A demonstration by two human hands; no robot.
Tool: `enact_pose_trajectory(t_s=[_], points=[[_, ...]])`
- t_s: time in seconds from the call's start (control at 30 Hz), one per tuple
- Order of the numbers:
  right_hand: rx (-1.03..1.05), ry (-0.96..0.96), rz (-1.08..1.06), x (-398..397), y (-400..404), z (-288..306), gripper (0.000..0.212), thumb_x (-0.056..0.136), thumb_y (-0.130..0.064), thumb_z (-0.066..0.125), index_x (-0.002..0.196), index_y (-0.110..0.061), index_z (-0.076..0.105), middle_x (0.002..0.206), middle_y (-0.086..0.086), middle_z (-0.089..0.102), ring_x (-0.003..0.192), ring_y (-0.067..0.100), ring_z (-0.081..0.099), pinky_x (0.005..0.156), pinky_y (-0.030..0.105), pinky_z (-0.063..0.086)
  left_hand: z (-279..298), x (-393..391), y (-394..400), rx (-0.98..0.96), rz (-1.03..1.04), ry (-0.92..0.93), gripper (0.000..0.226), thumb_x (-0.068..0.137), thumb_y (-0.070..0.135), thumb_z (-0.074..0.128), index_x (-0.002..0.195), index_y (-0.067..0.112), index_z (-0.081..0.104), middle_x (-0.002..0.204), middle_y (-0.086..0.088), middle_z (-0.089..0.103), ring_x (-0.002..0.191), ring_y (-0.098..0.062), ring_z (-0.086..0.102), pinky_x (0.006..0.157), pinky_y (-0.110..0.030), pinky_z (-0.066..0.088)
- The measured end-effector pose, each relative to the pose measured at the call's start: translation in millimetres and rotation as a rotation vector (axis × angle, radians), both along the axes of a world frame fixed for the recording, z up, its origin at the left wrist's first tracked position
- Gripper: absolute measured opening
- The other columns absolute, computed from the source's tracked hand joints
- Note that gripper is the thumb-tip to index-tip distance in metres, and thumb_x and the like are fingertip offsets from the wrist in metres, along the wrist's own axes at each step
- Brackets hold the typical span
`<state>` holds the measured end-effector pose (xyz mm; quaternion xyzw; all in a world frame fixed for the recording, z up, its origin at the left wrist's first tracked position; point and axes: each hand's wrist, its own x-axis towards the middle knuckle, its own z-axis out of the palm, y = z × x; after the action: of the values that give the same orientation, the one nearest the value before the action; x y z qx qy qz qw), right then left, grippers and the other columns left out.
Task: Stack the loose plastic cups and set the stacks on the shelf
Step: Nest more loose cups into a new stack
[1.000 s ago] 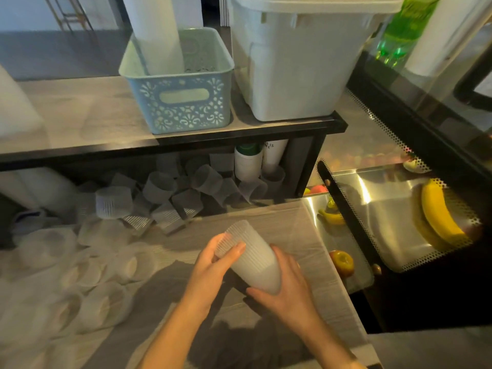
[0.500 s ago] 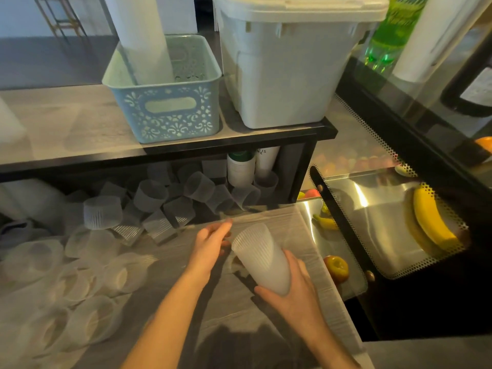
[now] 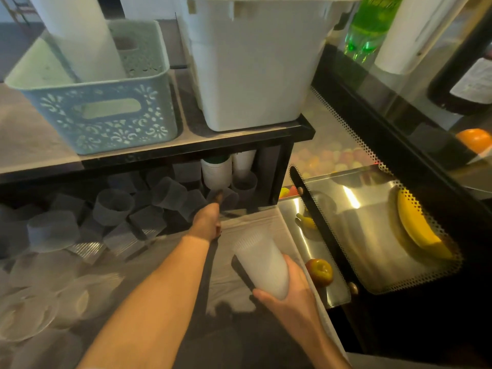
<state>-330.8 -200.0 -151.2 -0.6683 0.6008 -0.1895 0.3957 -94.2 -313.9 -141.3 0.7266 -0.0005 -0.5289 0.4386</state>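
Observation:
My right hand [image 3: 286, 291] grips a stack of ribbed translucent cups [image 3: 262, 265] by its base, tilted with the mouth pointing up and away over the wooden counter. My left hand [image 3: 209, 218] is stretched far forward under the black shelf [image 3: 186, 149], its fingertips touching a loose cup [image 3: 226, 199] that lies in shadow there. Whether the fingers have closed on that cup is hidden. Several more loose cups [image 3: 114, 206] lie tumbled under the shelf and across the counter at the left [image 3: 50, 230].
On the shelf stand a pale blue patterned basket [image 3: 106, 113] and a white bin [image 3: 255, 67]. White containers [image 3: 217, 173] stand at the back under the shelf. A steel tray with a banana [image 3: 418, 225] and an apple [image 3: 319, 271] lies to the right.
My left hand let go of the cup stack and reached forward under the shelf to a loose cup. My right hand kept the stack and the view moved closer to the shelf.

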Motion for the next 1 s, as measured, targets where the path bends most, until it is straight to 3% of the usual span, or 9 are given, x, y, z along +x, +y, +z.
enact_pose_trajectory(t_s=[0.07,0.27,0.33,0.47,0.6,0.7,0.8,0.9,1.0], points=[[-0.002,0.016,0.006,0.0,-2.3,1.3,0.104,0.065,-0.053,0.083,0.148,-0.031,0.024,0.136,-0.012,0.039,0.122,0.008,0.041,0.102,0.03,0.044,-15.1,4.5,-16.4,0.026,0.047,0.052,0.129,0.041,0.081,0.077,0.146,0.019,0.033,0.137,-0.011,0.046,0.115,-0.036,0.056,0.098,-0.047,0.05],[-0.101,0.031,0.016,-3.5,-0.9,5.7,0.102,0.067,-0.053,0.082,0.148,-0.027,0.026,0.132,-0.01,0.042,0.119,0.007,0.042,0.099,0.026,0.046,-0.8,-6.5,-26.8,0.017,-0.089,0.021,0.071,0.087,0.05,0.064,0.143,0.012,0.043,0.149,-0.012,0.043,0.136,-0.032,0.045,0.108,-0.041,0.04],[-0.081,0.029,0.013,-3.5,-1.9,7.8,0.102,0.068,-0.053,0.082,0.148,-0.029,0.025,0.132,-0.011,0.04,0.119,0.008,0.043,0.098,0.028,0.049,-5.6,-4.5,-23.0,0.0,-0.094,0.014,0.065,0.086,0.047,0.066,0.137,0.009,0.052,0.141,-0.013,0.054,0.126,-0.03,0.055,0.103,-0.036,0.043],[-0.057,0.0,0.003,-2.7,-5.3,10.4,0.102,0.066,-0.058,0.08,0.147,-0.034,0.024,0.128,-0.015,0.039,0.115,0.008,0.044,0.092,0.027,0.051,-16.7,0.9,0.1,-0.064,-0.097,-0.052,0.073,0.052,0.054,0.085,0.105,0.007,0.067,0.102,-0.013,0.072,0.091,-0.028,0.071,0.092,-0.04,0.056],[-0.081,-0.021,0.024,-3.0,-4.6,13.3,0.101,0.065,-0.06,0.079,0.146,-0.035,0.024,0.123,-0.016,0.038,0.111,0.007,0.046,0.084,0.025,0.052,0.8,-1.6,41.9,-0.108,-0.201,-0.311,0.099,0.047,0.073,0.081,0.117,0.006,0.063,0.114,-0.011,0.068,0.104,-0.027,0.064,0.097,-0.043,0.052],[-0.091,-0.009,0.043,-3.6,-3.4,17.3,0.101,0.064,-0.058,0.079,0.146,-0.035,0.025,0.123,-0.016,0.039,0.111,0.006,0.045,0.086,0.03,0.054,16.1,-1.0,78.0,-0.181,-0.226,-0.484,0.059,0.075,0.046,0.08,0.118,0.01,0.061,0.113,-0.005,0.067,0.095,-0.017,0.063,0.083,-0.028,0.053],[-0.102,0.006,0.058,-2.6,0.2,19.2,0.099,0.064,-0.053,0.082,0.145,-0.033,0.029,0.124,-0.015,0.041,0.112,0.006,0.044,0.088,0.03,0.051,31.0,7.1,120.7,-0.342,-0.271,-0.426,0.049,0.081,0.022,0.079,0.124,0.02,0.054,0.112,0.004,0.062,0.09,-0.002,0.06,0.058,-0.009,0.048],[-0.137,0.002,0.086,2.4,7.7,20.3,0.095,0.063,-0.05,0.084,0.141,-0.035,0.033,0.123,-0.018,0.042,0.112,0.005,0.045,0.084,0.018,0.044,35.3,22.7,158.4,-0.42,-0.356,-0.386,0.059,0.075,0.017,0.082,0.123,0.03,0.05,0.12,0.008,0.06,0.106,-0.005,0.061,0.071,-0.008,0.05],[-0.133,0.047,0.135,10.7,14.7,21.1,0.095,0.063,-0.047,0.085,0.141,-0.035,0.033,0.123,-0.018,0.039,0.115,0.004,0.042,0.091,0.024,0.045,42.8,31.8,182.6,-0.473,-0.422,-0.387,0.054,0.076,0.011,0.081,0.117,0.034,0.055,0.122,0.003,0.063,0.107,-0.011,0.066,0.076,-0.012,0.053]])
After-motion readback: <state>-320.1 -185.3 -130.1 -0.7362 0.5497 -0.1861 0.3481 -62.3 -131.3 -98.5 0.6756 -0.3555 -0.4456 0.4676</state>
